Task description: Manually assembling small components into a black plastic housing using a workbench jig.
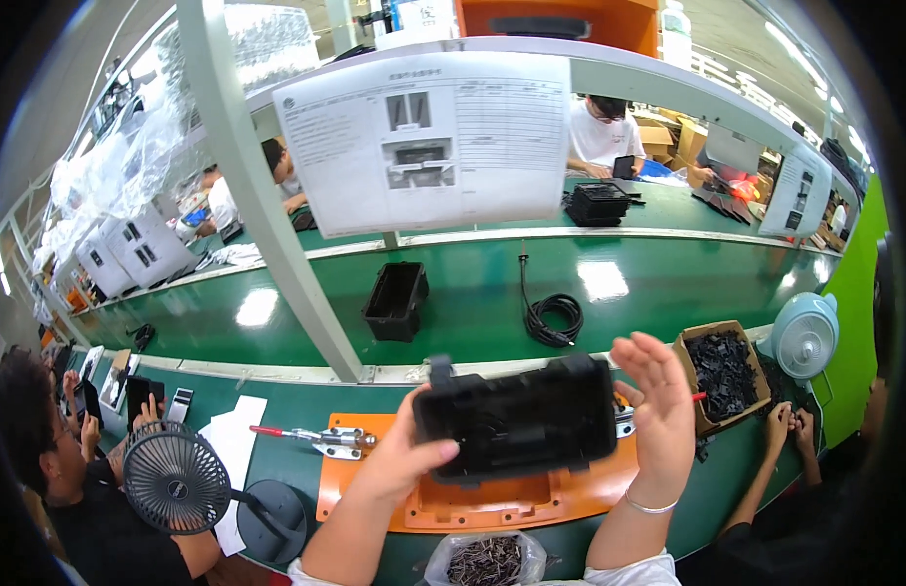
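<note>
A black plastic housing, slightly blurred and rectangular, is held above the orange fixture on the bench. My left hand grips its left end, thumb over the near face. Beside its right end my right hand is raised, fingers stretched out and palm turned toward the housing. Whether that palm touches the housing I cannot tell. A toggle clamp with a red handle sits at the fixture's left side. Another clamp on the right is mostly hidden behind my right hand. Close to me lies a clear bag of small screws.
A black fan and papers are at left. A carton of black parts and a pale blue fan are at right. Beyond the rail lie an open black box and a coiled cable. Co-workers sit around.
</note>
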{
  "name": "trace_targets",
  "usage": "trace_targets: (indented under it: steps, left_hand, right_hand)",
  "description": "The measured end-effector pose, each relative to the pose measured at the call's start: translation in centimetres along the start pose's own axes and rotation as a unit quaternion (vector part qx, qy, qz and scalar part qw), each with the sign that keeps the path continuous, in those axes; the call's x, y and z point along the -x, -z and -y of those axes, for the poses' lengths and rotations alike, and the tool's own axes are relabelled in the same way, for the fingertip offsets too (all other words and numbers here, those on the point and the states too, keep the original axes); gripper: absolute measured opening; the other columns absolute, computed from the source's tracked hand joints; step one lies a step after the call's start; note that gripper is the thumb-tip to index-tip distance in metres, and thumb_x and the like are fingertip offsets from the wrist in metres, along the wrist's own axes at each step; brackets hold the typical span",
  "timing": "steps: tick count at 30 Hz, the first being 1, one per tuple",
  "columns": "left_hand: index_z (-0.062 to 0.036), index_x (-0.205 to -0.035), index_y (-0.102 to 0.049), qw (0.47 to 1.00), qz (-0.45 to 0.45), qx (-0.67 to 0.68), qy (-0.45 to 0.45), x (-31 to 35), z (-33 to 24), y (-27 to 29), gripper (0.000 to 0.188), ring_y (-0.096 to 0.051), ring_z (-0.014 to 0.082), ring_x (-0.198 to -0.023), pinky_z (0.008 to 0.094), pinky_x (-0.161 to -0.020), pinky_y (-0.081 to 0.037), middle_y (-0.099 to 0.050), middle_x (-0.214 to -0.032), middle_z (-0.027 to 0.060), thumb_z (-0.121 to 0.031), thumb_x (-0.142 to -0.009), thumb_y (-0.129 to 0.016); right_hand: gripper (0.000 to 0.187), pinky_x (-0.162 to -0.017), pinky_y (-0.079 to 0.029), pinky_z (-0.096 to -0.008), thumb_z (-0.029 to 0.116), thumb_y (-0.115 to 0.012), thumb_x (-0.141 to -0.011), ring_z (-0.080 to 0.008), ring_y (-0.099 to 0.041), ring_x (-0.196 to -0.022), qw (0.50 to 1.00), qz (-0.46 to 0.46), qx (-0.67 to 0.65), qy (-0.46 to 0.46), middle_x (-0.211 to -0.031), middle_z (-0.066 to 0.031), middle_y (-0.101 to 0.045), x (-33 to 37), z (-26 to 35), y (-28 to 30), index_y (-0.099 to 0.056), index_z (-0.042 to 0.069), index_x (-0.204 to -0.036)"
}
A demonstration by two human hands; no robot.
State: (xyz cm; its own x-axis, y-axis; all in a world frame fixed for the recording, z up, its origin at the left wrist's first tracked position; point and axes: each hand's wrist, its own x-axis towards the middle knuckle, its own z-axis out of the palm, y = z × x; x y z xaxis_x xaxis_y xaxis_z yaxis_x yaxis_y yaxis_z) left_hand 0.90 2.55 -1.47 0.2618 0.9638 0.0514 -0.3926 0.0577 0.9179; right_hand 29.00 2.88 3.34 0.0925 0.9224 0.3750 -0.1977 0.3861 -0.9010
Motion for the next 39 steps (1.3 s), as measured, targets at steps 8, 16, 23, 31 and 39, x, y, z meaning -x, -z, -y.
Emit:
trace_targets:
  steps: [8,16,23,31,39]
  left_hand:
    - [0.0046,-0.124,-0.044,0.966,-0.13,0.079,0.209,-11.2,-0.1,1.2,0.046,-0.063,0.0383,-0.098,0.0497,-0.082,-0.056,-0.057,-0.113,0.0266,-0.026,-0.092,-0.057]
    - [0.0045,-0.122,-0.045,0.961,-0.225,0.057,0.149,-20.6,5.5,2.9,0.051,-0.059,0.0375,-0.1,0.0529,-0.078,-0.056,-0.055,-0.117,0.0205,-0.024,-0.087,-0.068]
    - [0.012,-0.132,-0.03,0.93,-0.233,-0.213,0.188,-23.3,4.4,2.7,0.074,-0.06,0.0434,-0.103,0.0488,-0.078,-0.055,-0.044,-0.131,0.0264,-0.021,-0.079,-0.07]
    - [0.0057,-0.117,-0.048,0.723,-0.164,-0.665,0.087,-21.5,3.3,10.4,0.067,-0.056,0.0401,-0.11,0.0417,-0.092,-0.048,-0.053,-0.12,0.027,-0.03,-0.068,-0.077]
    - [-0.0049,-0.093,-0.072,0.596,-0.197,-0.775,0.074,-17.3,0.4,14.0,0.031,-0.061,0.0333,-0.099,0.0399,-0.087,-0.05,-0.062,-0.106,0.0175,-0.028,-0.073,-0.077]
  right_hand:
    - [0.032,-0.042,-0.03,-0.0168,0.031,-0.043,-0.1,-0.007,-0.045,-0.055,0.953,-0.103,-0.243,0.148,-0.087,-0.0091,-0.058,-0.1,-0.1,6.5,-0.053,0.001,-0.106]
    - [0.031,-0.028,-0.027,-0.0193,0.026,-0.038,-0.101,-0.01,-0.032,-0.031,0.929,-0.095,-0.315,0.168,-0.062,-0.0112,-0.053,0.5,0.2,6.6,-0.05,0.001,-0.089]
    - [0.026,-0.036,-0.044,-0.0265,0.023,-0.046,-0.098,-0.0169,-0.048,-0.04,0.937,-0.154,-0.264,0.167,-0.061,-0.0107,-0.052,0.4,0.8,5.6,-0.05,0.001,-0.086]
    - [0.022,-0.039,-0.045,-0.0267,0.019,-0.053,-0.094,-0.0171,-0.05,-0.043,0.945,-0.091,-0.252,0.189,-0.061,-0.0109,-0.053,0.6,0.9,5.0,-0.051,0.0,-0.083]
    - [0.02,-0.041,-0.045,-0.0259,0.017,-0.054,-0.093,-0.0166,-0.051,-0.045,0.947,-0.097,-0.234,0.198,-0.061,-0.0105,-0.054,0.8,1.2,5.1,-0.051,0.0,-0.082]
